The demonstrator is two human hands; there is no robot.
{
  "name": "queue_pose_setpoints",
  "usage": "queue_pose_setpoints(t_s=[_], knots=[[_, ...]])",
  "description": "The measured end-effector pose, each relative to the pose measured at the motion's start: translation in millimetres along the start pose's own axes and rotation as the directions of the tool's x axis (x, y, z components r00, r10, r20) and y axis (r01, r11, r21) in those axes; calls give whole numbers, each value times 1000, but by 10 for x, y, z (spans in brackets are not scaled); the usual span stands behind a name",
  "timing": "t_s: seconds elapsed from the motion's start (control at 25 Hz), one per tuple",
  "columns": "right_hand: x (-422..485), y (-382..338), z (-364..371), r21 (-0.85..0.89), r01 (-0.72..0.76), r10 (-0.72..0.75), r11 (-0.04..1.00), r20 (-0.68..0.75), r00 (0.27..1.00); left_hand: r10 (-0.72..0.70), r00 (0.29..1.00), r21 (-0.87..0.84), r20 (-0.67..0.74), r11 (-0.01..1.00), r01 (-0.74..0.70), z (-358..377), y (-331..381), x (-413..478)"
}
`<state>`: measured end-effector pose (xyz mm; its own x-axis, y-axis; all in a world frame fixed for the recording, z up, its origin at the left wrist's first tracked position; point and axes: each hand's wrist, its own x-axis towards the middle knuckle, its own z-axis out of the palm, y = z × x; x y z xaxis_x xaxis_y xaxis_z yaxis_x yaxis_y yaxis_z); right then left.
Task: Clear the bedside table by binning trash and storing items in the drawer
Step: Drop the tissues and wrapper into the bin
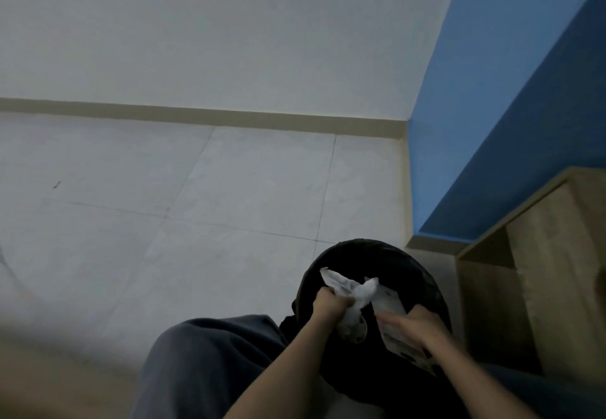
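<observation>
A round black bin (377, 251) with a dark liner stands on the floor just in front of my knees. Over its mouth, my left hand (329, 304) is closed around crumpled white wrappers and tissue (347, 287). My right hand (414, 323) is beside it, fingers stretched flat against a flat white packet (390, 313) with dark print that hangs over the bin's opening. Whether the right hand grips the packet or only presses on it is unclear. The wooden bedside table (554, 254) stands at the right, only its side panel in view.
Pale floor tiles (196, 205) spread to the left and ahead, ending at a beige skirting board below a white wall. A blue wall (492, 123) rises at the right behind the table. My grey-trousered knee (203, 363) is at the bottom.
</observation>
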<state>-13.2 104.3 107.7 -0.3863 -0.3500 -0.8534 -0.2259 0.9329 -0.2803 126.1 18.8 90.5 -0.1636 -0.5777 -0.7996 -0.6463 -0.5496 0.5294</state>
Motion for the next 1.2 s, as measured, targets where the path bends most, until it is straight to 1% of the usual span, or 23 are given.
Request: queue_pose_setpoints(t_s=[0.08,0.16,0.24,0.28,0.32,0.36,0.4,0.44,0.48,0.52,0.56,0.6,0.64,0.72,0.8,0.96,1.04,1.2], knots=[[53,17,17,45,58,-57,997,-18,998,-39,998,-59,42,997,42,3,-25,26],[58,56,26,50,108,-103,993,-92,990,-70,997,-67,33,995,72,-15,-42,7],[65,127,18,75,123,-110,990,-162,981,-64,998,-77,-7,995,63,-51,-78,-6],[68,177,6,104,124,-102,987,-199,975,-34,998,-74,-46,997,31,-74,-98,-31],[49,218,-17,130,122,-89,984,-232,969,18,993,-58,-118,998,-25,-98,-113,-70],[19,257,-40,154,87,-43,984,-268,963,79,973,-28,-216,996,-88,-132,-136,-117],[-2,300,-59,178,31,26,983,-308,951,138,937,22,-322,990,-138,-168,-171,-173],[-1,359,-60,220,-45,120,974,-339,933,178,893,96,-413,984,-152,-205,-226,-214],[4,408,-47,289,-111,209,951,-335,919,181,864,155,-469,980,-122,-241,-281,-239],[8,451,-11,385,-170,287,907,-269,919,132,863,154,-488,986,-64,-266,-352,-230],[10,475,38,483,-214,322,849,-153,934,33,887,71,-460,997,0,-275,-400,-204],[21,483,98,561,-245,324,791,-43,945,-63,918,-43,-391,998,50,-272,-430,-183],[34,482,153,609,-255,316,751,8,949,-115,943,-128,-312,989,79,-252,-455,-152],[80,490,205,653,-201,286,730,-25,958,-148,960,-194,-237,976,102,-222,-450,-129],[117,465,185,658,-167,271,734,-59,961,-149,957,-195,-249,976,102,-231,-418,-71],[220,331,82,707,-120,201,697,-32,979,-133,965,-255,-228,964,73,-316,-298,199],[342,240,34,733,-101,196,673,-44,980,-126,962,-277,-243,959,56,-353,-220,380],[628,-39,-70,797,-67,155,600,-33,987,-89,969,-450,-230,893,-25,-459,136,460]])
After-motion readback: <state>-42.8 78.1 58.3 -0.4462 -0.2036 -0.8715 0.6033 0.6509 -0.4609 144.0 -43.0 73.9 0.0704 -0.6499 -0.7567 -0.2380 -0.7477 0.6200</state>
